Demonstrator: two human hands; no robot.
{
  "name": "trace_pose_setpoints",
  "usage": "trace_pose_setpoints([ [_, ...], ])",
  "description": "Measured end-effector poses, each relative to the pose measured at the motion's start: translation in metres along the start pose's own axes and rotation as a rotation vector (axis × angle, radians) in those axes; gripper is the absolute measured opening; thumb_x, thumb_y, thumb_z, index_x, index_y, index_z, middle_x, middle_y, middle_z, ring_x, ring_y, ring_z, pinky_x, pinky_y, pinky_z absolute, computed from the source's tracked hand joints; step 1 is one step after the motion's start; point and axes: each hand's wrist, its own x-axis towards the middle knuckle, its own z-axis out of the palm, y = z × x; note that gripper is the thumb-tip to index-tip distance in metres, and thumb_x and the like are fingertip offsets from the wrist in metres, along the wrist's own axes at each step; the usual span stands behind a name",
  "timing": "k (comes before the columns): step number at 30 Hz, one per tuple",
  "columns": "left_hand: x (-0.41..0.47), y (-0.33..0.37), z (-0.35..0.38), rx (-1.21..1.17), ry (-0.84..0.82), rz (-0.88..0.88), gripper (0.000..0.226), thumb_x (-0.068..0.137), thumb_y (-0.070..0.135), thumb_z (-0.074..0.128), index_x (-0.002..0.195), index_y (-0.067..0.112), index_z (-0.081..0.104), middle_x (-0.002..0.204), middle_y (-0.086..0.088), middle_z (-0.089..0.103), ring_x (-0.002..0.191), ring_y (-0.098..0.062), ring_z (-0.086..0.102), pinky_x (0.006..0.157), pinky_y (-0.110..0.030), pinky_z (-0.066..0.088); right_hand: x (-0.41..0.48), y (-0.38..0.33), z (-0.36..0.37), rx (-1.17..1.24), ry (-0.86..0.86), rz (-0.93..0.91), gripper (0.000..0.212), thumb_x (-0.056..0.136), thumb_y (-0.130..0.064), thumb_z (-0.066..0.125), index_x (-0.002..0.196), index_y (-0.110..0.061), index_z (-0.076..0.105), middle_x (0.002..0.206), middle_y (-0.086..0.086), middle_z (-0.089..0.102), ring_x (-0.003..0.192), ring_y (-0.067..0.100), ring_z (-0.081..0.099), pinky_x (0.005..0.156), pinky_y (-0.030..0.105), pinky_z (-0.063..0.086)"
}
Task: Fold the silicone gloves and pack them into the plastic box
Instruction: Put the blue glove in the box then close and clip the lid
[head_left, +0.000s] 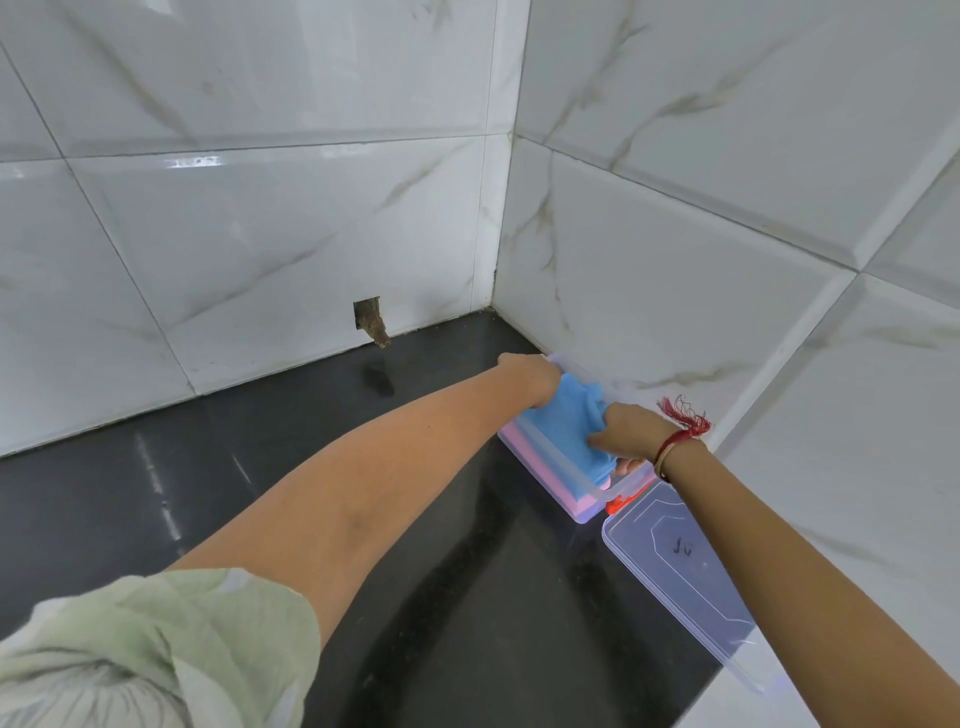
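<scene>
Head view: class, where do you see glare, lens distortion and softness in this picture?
Head view: glare streaks on the glossy black counter and a bright strip on the wall tiles; head view: the wide lens bows the tile joints; head view: the near green sleeve looks soft, the blue glove sharper.
</scene>
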Motion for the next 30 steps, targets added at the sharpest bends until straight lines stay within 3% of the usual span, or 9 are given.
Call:
trace_pose_setpoints([
  [4, -0.004, -0.009, 0.002, -0.005, -0.029, 0.023, 0.045, 0.095, 0.002, 0.043, 0.140, 0.010, 0.039, 0.135, -0.009, 0.049, 0.119, -0.028, 0.052, 0.095, -0.037, 0.043, -0.012, 0.001, 0.003, -0.221, 0.322, -0.077, 0.036, 0.078, -0.038, 0.069, 0.093, -0.009, 0.054, 0.085, 0.009, 0.058, 0.070, 0.022, 0.050, 0.048, 0.020, 0.028],
  [8, -0.017, -0.015, 0.004, -0.011, 0.280, 0.008, 0.032, 0.091, 0.010, 0.054, 0.123, 0.014, 0.054, 0.119, -0.007, 0.058, 0.106, -0.026, 0.059, 0.072, -0.032, 0.045, -0.022, -0.005, 0.002, -0.340, 0.633, -0.190, 0.041, 0.075, -0.034, 0.071, 0.103, -0.010, 0.053, 0.101, 0.010, 0.057, 0.084, 0.028, 0.054, 0.060, 0.029, 0.039],
  [11, -0.027, -0.009, 0.005, -0.064, 0.452, 0.063, 0.033, 0.088, 0.013, 0.060, 0.121, 0.012, 0.052, 0.120, -0.010, 0.054, 0.106, -0.029, 0.058, 0.075, -0.035, 0.046, -0.020, -0.013, 0.006, -0.300, 0.447, -0.367, 0.049, 0.084, -0.021, 0.062, 0.130, -0.012, 0.050, 0.132, 0.012, 0.048, 0.114, 0.032, 0.050, 0.088, 0.037, 0.044],
  [15, -0.030, 0.011, 0.010, -0.114, 0.218, 0.038, 0.039, 0.088, 0.027, 0.059, 0.126, 0.018, 0.053, 0.125, -0.003, 0.055, 0.114, -0.024, 0.056, 0.077, -0.037, 0.047, -0.004, -0.018, 0.020, -0.345, 0.146, -0.345, 0.049, 0.093, -0.015, 0.051, 0.140, -0.014, 0.037, 0.153, 0.012, 0.026, 0.128, 0.034, 0.043, 0.106, 0.035, 0.036],
  [21, -0.014, 0.024, 0.024, -0.002, 0.056, -0.110, 0.037, 0.093, 0.032, 0.053, 0.128, 0.021, 0.052, 0.128, 0.007, 0.055, 0.118, -0.018, 0.052, 0.079, -0.032, 0.038, 0.023, -0.009, 0.033, -0.400, -0.072, -0.239, 0.057, 0.099, -0.012, 0.033, 0.151, -0.016, 0.008, 0.159, 0.015, -0.007, 0.146, 0.038, 0.001, 0.118, 0.050, 0.014],
  [23, -0.014, 0.025, 0.026, 0.005, 0.031, -0.104, 0.036, 0.092, 0.029, 0.052, 0.127, 0.020, 0.053, 0.129, 0.006, 0.055, 0.119, -0.020, 0.051, 0.081, -0.035, 0.036, 0.028, -0.007, 0.037, -0.346, -0.104, -0.252, 0.056, 0.099, -0.011, 0.032, 0.150, -0.014, 0.010, 0.159, 0.014, -0.002, 0.145, 0.038, 0.005, 0.118, 0.050, 0.017],
  [26, -0.020, 0.025, 0.024, -0.022, 0.012, -0.023, 0.034, 0.091, 0.023, 0.050, 0.124, 0.017, 0.054, 0.129, 0.001, 0.056, 0.119, -0.023, 0.053, 0.089, -0.038, 0.040, 0.019, -0.009, 0.033, -0.237, -0.087, -0.281, 0.052, 0.098, -0.010, 0.036, 0.147, -0.007, 0.021, 0.152, 0.020, 0.027, 0.136, 0.038, 0.034, 0.114, 0.041, 0.030],
  [28, -0.032, 0.018, 0.023, -0.134, 0.096, 0.005, 0.033, 0.089, 0.023, 0.051, 0.122, 0.017, 0.054, 0.124, -0.001, 0.059, 0.113, -0.023, 0.056, 0.081, -0.036, 0.041, 0.002, -0.010, 0.026, -0.102, 0.043, -0.309, 0.050, 0.093, -0.007, 0.046, 0.141, -0.005, 0.035, 0.139, 0.020, 0.046, 0.122, 0.034, 0.049, 0.103, 0.031, 0.038],
  [30, -0.049, 0.013, 0.029, -0.328, 0.323, 0.017, 0.040, 0.089, 0.028, 0.053, 0.128, 0.017, 0.050, 0.125, -0.003, 0.056, 0.111, -0.025, 0.056, 0.082, -0.037, 0.045, -0.020, -0.003, 0.021, 0.056, 0.324, -0.384, 0.041, 0.089, -0.005, 0.054, 0.130, -0.003, 0.051, 0.132, 0.018, 0.053, 0.119, 0.032, 0.052, 0.099, 0.026, 0.034],
])
